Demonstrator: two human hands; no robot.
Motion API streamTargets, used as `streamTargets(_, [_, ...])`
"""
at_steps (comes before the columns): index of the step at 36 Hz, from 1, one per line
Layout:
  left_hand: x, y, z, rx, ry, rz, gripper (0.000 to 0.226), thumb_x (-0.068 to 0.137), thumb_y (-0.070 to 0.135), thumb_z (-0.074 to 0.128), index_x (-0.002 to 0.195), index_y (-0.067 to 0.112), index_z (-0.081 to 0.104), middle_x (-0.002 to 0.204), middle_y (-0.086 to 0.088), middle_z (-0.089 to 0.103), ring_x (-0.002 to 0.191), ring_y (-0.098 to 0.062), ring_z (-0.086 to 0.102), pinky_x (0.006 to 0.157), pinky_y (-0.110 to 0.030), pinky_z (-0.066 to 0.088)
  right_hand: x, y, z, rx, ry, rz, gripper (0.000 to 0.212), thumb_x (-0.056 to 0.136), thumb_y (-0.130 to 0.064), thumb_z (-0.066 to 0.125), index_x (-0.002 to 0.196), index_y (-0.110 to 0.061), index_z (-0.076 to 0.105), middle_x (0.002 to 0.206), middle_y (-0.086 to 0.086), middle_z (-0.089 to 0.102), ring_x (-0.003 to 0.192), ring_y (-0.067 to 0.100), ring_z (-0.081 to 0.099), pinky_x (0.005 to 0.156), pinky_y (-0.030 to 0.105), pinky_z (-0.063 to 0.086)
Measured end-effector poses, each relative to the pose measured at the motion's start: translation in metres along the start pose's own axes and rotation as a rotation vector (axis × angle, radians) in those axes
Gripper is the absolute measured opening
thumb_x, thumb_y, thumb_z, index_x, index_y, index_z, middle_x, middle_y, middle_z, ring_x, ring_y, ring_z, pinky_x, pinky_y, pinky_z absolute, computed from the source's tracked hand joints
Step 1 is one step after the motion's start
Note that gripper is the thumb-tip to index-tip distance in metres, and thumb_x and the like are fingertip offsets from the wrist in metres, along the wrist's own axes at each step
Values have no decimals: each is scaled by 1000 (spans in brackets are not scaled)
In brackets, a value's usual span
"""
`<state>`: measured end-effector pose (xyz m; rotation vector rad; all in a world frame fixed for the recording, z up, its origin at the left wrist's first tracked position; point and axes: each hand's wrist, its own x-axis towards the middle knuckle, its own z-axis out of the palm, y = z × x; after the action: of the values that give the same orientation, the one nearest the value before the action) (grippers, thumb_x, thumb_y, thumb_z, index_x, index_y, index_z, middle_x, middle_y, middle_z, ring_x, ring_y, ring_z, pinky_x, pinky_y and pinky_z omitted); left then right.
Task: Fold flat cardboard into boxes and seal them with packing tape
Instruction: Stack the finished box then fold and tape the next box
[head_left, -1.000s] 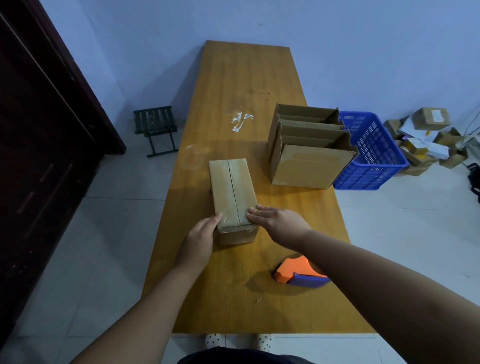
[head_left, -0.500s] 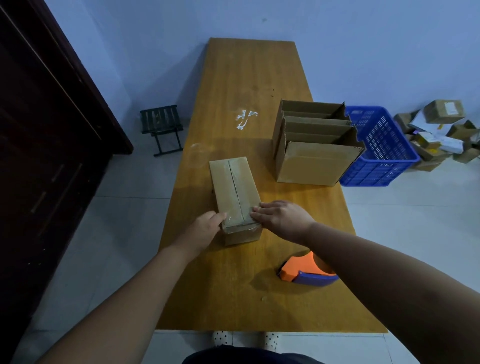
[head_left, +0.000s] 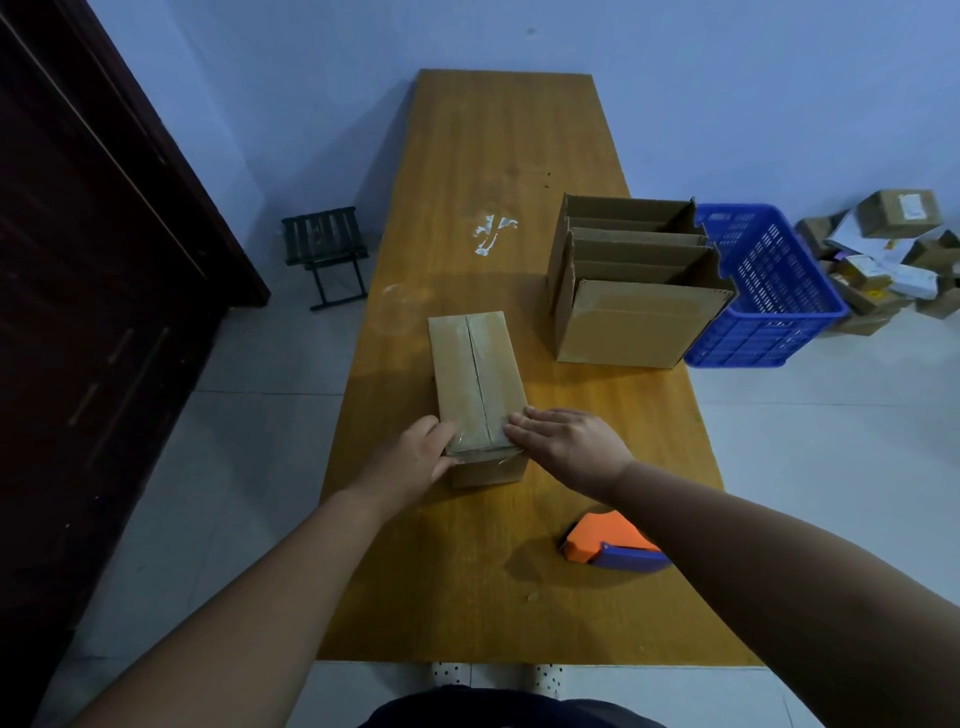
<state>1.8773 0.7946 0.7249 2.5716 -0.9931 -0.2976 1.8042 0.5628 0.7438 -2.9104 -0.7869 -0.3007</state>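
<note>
2 bare hands meet at the near end of a closed cardboard box (head_left: 475, 374), which lies lengthwise on the wooden table (head_left: 509, 156), left of the table's middle line. The box's top flaps are shut along a seam that runs away from the person. Glossy clear tape shines over the near end of that seam and wraps down onto the front face.

The left hand (head_left: 415, 457) cups the box's near left corner, its fingers bent against the side and the top edge. How far they wrap underneath is hidden. The right hand (head_left: 566, 444) lies flat, its fingers (head_left: 524, 423) straight and close together, with the tips pressing on the top of the box at its near right edge.

An orange and blue tape dispenser (head_left: 608, 543) rests on the table near the person, partly covered by the right forearm and well apart from the box. Farther back on the right stand 2 open cardboard boxes (head_left: 634, 322), touching each other with their flaps up. Just beside them, a blue plastic basket (head_left: 769, 291) sits off the table's right edge. A scrap of clear tape (head_left: 493, 234) is stuck to the tabletop behind the closed box.

On the floor, a small dark folding stool (head_left: 327, 254) stands at the left of the table, and a heap of parcels (head_left: 893, 260) lies against the wall at far right.
</note>
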Motion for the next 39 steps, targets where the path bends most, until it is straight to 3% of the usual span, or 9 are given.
streamTargets(5, [-2,4,1,9,38,2,36,91,19,61,124,6,53,108,-8,48,91,-15,46,71,-21,38,0,-1,2,-7,66,-5,44,73,-9,82,115,-3,68,114,15,69,102,31,68,78,44,59])
streamTargets(8, [-1,4,-3,149,74,4,40,88,26,65,124,12,54,131,-11,39,112,-23,42,80,-24,40,0,-1,4,-9,96,-5,42,74,-10,82,113,-3,69,112,15,70,100,31,68,78,44,59])
streamTargets(10, [1,5,-7,210,80,31,40,86,30,66,122,16,54,151,-5,26,127,-25,35,92,-35,42,0,-1,6,-16,113,4,40,75,-11,82,112,-4,70,111,13,70,99,30,69,77,43,59])
streamTargets(13, [6,4,-7,222,-5,35,59,88,29,63,141,22,37,158,3,18,141,-21,23,107,-40,31,0,-1,11,-17,130,25,38,76,-12,81,112,-5,70,111,12,71,100,29,69,76,43,59])
streamTargets(16, [9,4,-3,100,-73,-37,72,92,24,58,150,26,16,158,1,18,143,-19,20,108,-40,30,-1,-1,16,-21,160,38,37,76,-13,82,111,-6,71,110,11,71,99,28,69,75,42,60])
streamTargets(23, [7,5,12,46,-16,-9,68,96,14,51,152,22,13,160,6,8,145,-10,2,114,-35,21,-2,-6,20,12,188,96,39,75,-15,83,111,-6,71,112,12,70,102,28,68,79,43,59])
streamTargets(27, [5,6,12,-56,-80,-25,81,89,47,56,152,23,11,158,13,0,142,-4,-8,114,-34,9,-1,-10,18,87,168,182,41,75,-24,82,111,-6,71,113,11,70,103,29,68,79,43,59])
streamTargets(33, [11,22,12,-280,119,-125,43,99,32,44,137,13,46,152,-1,32,143,-17,16,112,-28,12,5,-18,13,280,157,375,23,89,-19,68,110,-11,72,118,7,68,113,23,63,89,38,55])
streamTargets(39, [14,18,11,-276,149,-110,36,97,23,50,133,21,53,146,2,40,137,-19,25,109,-31,21,7,-19,11,355,87,485,28,91,-23,65,117,-14,69,124,4,65,122,16,56,101,33,48])
